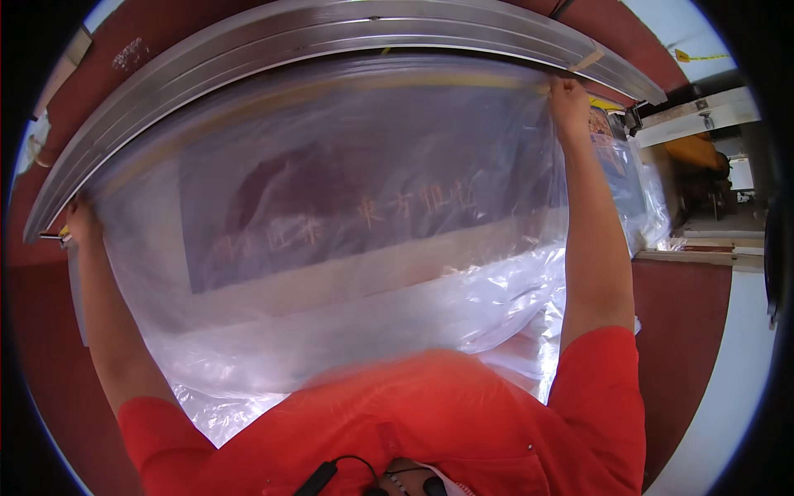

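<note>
A wide sheet of clear plastic film (372, 289) hangs between my two raised arms, its upper edge stretched along a long grey metal rail (364, 26). At the sheet's upper left corner, just under the rail's end, my left hand (83, 221) has its fingers closed on the film. My right hand (570, 106) pinches the film's upper right part, below the rail's right side. Through the film shows a dark panel (480, 140) with a row of lettering and a pale strip beneath it. A yellowish band runs along the film's top edge.
More crumpled clear film (653, 198) bunches at the right, beside a dark picture. A shelf or opening with an orange-yellow item (695, 153) lies farther right. Tape (589, 58) is stuck on the rail. Dark red surface (680, 331) shows at both sides.
</note>
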{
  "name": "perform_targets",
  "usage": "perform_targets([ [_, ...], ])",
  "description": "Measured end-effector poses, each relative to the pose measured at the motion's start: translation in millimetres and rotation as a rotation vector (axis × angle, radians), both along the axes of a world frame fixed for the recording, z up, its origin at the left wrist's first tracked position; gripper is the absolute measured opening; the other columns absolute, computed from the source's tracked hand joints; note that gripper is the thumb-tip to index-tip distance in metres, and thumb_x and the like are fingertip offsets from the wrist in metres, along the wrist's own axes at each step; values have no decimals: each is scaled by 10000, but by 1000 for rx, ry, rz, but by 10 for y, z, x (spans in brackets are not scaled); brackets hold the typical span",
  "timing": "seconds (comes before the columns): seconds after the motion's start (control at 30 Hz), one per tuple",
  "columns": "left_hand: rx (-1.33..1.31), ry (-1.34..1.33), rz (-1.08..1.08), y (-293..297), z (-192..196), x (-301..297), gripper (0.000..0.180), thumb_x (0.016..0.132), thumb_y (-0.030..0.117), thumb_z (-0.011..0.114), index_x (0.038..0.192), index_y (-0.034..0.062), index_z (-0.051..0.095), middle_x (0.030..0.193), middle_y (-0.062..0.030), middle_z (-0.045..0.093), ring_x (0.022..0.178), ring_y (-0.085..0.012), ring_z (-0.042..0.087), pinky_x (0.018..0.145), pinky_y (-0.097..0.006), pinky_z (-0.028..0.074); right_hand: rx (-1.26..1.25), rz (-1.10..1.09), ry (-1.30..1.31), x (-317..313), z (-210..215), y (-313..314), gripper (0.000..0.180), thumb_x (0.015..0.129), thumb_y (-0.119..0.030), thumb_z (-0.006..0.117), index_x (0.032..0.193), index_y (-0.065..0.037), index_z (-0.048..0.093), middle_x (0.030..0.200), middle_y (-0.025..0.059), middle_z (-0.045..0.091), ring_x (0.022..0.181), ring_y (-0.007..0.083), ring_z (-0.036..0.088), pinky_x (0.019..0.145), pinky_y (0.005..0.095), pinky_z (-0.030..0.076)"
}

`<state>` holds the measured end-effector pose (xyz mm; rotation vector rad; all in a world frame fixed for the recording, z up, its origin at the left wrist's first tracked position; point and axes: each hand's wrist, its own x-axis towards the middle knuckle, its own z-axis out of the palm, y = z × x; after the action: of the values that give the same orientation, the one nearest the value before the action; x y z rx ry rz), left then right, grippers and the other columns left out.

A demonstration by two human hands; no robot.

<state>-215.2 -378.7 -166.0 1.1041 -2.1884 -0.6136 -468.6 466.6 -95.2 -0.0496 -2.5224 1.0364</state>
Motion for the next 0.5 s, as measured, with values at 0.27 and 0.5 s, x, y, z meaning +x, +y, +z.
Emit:
perform_targets([
  [0.27,57,-9,26,415,-193,-302,661,777,533,350,1007,-64,514,1027,-207,522,958,-299,502,770,-356,388,109,-272,-35,-74,-231,72,465,680,-481,551,758,-24,594,770,157,595,769,285,567,722,353,412],
  [0.5,-542,-857,-40,-976,-279,204,409,828,340,353,877,-16,549,859,-105,578,818,-231,553,660,-318,445,64,-337,-32,-94,-276,-127,517,753,-442,335,959,-16,542,962,206,539,942,360,479,812,381,355],
])
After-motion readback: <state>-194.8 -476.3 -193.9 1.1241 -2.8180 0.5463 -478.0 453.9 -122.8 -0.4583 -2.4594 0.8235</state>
